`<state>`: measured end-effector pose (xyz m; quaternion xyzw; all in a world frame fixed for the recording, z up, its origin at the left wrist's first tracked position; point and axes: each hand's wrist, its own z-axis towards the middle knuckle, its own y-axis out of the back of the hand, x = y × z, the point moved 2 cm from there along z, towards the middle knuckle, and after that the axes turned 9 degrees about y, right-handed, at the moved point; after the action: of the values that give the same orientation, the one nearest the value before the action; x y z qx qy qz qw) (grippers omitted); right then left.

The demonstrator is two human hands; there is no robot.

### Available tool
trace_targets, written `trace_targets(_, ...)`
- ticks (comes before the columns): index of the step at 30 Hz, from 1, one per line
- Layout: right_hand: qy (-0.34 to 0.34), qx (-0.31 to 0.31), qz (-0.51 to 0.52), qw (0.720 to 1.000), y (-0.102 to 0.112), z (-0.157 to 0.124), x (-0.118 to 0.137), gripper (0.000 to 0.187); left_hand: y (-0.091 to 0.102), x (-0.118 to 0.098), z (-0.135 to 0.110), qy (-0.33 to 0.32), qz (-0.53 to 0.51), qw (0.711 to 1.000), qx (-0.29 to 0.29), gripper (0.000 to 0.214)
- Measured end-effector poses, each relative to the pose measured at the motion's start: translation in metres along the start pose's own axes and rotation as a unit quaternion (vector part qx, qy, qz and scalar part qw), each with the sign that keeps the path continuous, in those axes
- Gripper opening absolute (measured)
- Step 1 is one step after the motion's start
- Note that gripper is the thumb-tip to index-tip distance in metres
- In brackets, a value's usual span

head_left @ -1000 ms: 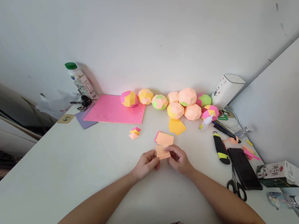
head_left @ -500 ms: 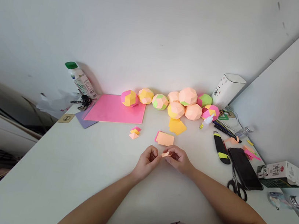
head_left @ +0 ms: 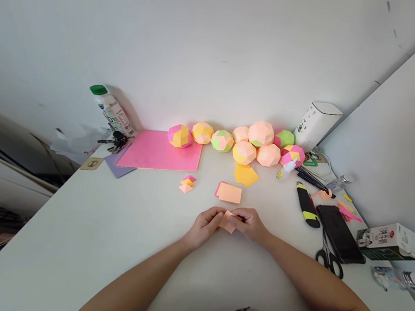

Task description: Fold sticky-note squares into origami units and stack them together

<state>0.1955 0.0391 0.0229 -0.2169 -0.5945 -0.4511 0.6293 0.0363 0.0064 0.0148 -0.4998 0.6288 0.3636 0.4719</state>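
Observation:
My left hand and my right hand meet at the middle of the white table. Both pinch a small folded piece of orange paper between their fingertips, just above the tabletop. Just beyond them lies a small stack of orange and pink paper squares. A little pile of folded paper units sits to the left of that stack. Several paper polyhedron balls stand in a row along the wall.
A pink sheet lies at the back left beside keys and a green-capped bottle. On the right lie yellow squares, a glue bottle, a utility knife, a phone, scissors and a carton.
The orange paper went from a flat open sheet to a narrow fold, then to a compact piece pinched between both hands. Both hands have drawn closer together.

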Motion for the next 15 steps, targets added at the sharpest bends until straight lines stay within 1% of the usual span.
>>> trace_targets(2, -0.011, -0.007, 0.005, 1.0, 0.0001, -0.0003, -0.0031, 0.029, 0.0002, 0.0015, 0.0008, -0.002, -0.015, 1.0, -0.007, 0.031)
trace_targets(4, -0.015, -0.009, 0.007, 1.0, 0.0004, -0.0006, -0.0058, 0.029, 0.0003, 0.0037, 0.0017, -0.02, -0.03, 0.999, -0.019, 0.031)
trace_targets(6, -0.016, -0.004, 0.009, 1.0, 0.0005, -0.0008, -0.0074, 0.029, 0.0, 0.0063, 0.0026, -0.04, -0.047, 0.998, -0.027, 0.03)
trace_targets(9, -0.02, 0.008, 0.016, 1.0, 0.0004, -0.0009, -0.0078, 0.028, -0.0001, 0.0095, 0.0036, -0.05, -0.067, 0.996, -0.025, 0.024)
trace_targets(12, -0.023, 0.009, 0.02, 1.0, 0.0004, -0.0009, -0.008, 0.027, 0.0008, 0.0087, 0.0037, -0.071, -0.03, 0.997, -0.017, 0.02)
trace_targets(15, -0.017, 0.0, 0.014, 1.0, 0.0007, -0.0005, -0.0092, 0.026, 0.0026, 0.0045, 0.0034, -0.13, 0.03, 0.991, -0.017, 0.022)
